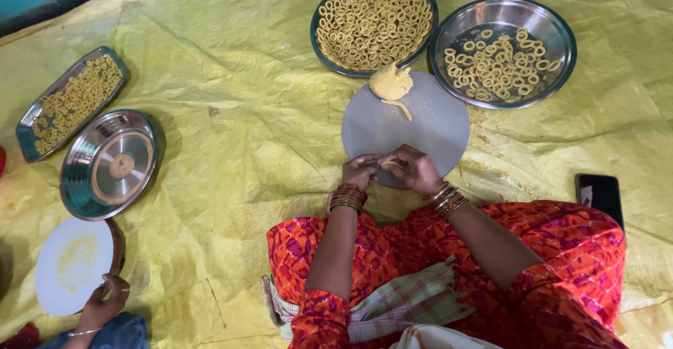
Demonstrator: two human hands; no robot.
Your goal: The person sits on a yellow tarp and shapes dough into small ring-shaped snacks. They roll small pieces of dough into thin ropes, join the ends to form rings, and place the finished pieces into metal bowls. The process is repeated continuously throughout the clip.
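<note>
the left hand and the right hand meet at the near edge of a round grey board, both pinching one thin dough strip. farther on the board lies a dough lump. beyond it stand two steel bowls of dough rings.

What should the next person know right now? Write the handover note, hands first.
Left hand and right hand: together at the near edge of the round board, pinching a small dough strip.
Dough lump: on the board's far edge, a thin strip trailing from it.
Done: left bowl full of rings; right bowl partly filled.
Left: the lump is not yet used up.
Nearby: another person's hand at a white board.
</note>
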